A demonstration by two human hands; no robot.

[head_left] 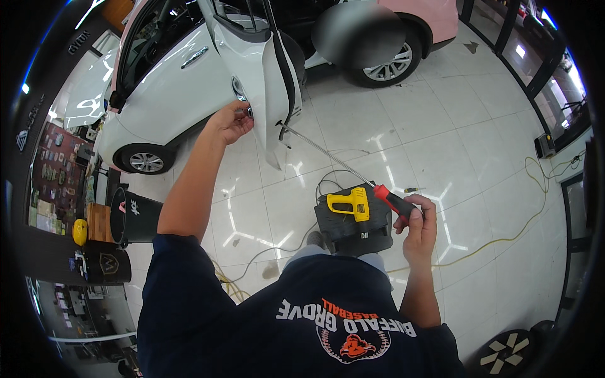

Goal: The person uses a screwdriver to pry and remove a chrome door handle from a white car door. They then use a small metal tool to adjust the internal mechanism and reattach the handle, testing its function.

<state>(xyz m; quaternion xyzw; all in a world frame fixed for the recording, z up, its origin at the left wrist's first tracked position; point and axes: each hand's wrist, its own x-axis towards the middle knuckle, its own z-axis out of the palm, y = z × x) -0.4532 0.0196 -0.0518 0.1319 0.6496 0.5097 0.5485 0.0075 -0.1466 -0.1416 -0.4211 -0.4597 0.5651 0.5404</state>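
Observation:
My left hand (234,122) reaches up to the open rear door (259,69) of a white car. Its fingers are closed at the lower end of the chrome door handle (238,89); the exact grip is partly hidden. In my right hand (418,224) is a long screwdriver (394,200) with a red and black handle, the fingers wrapped round the handle's end. The thin shaft points up and left, its tip beside the door's edge; I cannot tell whether they touch. Below the shaft, a yellow heat gun (350,206) lies on a black case-like seat (334,234).
A small screwdriver (414,189) lies on the tiled floor. A yellow cord (498,249) runs across the right side, and a grey cable (265,253) loops near my feet. Dark bins (140,217) stand left. The front door (176,79) is beside the open one.

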